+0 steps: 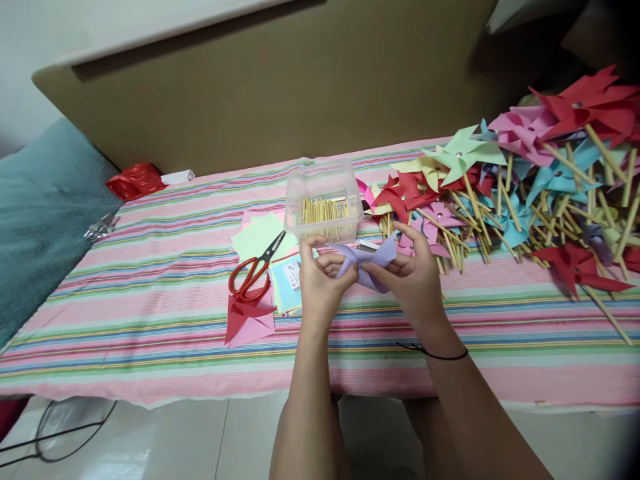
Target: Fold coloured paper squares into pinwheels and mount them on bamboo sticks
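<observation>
Between my two hands is a purple paper pinwheel (376,259), its corners bent in toward the middle. My left hand (324,277) pinches it from the left, thumb at its centre. From the right, my right hand (411,277) grips it too, thumb pressed near the same spot and forefinger raised along a blade. Whether a pin sits under the thumbs I cannot tell. Just beyond is a clear plastic box (325,177) with thin wooden sticks (325,212) in it. Left of my hands lie red-handled scissors (255,269) and a stack of coloured paper squares (284,293).
Many finished pinwheels on sticks, among them a pale green pinwheel (461,155) and a red pinwheel (577,267), are heaped on the right. Pale green paper (257,233) and cut red paper (245,313) lie left. A red plastic bag (135,181) sits at the striped cloth's (150,280) far left.
</observation>
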`<act>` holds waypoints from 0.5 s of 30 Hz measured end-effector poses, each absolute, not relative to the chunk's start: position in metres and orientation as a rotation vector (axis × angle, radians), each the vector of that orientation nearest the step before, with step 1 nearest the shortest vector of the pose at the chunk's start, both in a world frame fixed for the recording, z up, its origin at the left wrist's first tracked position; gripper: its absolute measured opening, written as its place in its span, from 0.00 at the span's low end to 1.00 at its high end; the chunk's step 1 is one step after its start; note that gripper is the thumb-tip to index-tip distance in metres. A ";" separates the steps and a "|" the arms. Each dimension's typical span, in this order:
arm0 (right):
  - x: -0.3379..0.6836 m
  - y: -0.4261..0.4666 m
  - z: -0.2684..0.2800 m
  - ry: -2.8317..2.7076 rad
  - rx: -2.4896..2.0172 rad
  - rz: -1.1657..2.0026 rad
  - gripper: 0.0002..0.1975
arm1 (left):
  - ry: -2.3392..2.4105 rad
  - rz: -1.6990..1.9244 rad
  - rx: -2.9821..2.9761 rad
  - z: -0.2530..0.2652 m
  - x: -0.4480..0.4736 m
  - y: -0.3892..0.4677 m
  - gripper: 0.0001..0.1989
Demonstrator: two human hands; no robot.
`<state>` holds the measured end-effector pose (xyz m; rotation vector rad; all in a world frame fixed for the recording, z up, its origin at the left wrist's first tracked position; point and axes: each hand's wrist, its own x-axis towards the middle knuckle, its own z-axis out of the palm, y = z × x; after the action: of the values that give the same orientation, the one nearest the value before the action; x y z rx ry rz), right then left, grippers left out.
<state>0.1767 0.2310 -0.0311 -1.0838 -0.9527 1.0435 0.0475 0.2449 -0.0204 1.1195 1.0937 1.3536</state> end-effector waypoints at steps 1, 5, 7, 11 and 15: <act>0.177 0.231 -0.031 -0.945 -1.071 1.073 0.41 | 1.094 1.361 1.113 -0.020 0.047 0.245 0.28; 0.180 0.233 -0.034 -0.911 -1.068 1.145 0.39 | 1.092 1.379 1.088 -0.019 0.047 0.245 0.27; 0.180 0.234 -0.036 -0.907 -1.086 1.141 0.38 | 1.084 1.380 1.086 -0.020 0.047 0.245 0.28; 0.180 0.235 -0.039 -0.937 -1.091 1.050 0.34 | 1.093 1.395 1.076 -0.020 0.048 0.245 0.28; 0.180 0.233 -0.037 -1.068 -1.164 0.639 0.21 | 1.182 1.468 1.030 -0.020 0.048 0.246 0.27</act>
<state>0.1798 0.2332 -0.0368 -1.1644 -1.0677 0.6395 0.0484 0.2465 -0.0203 1.0305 1.1817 1.4684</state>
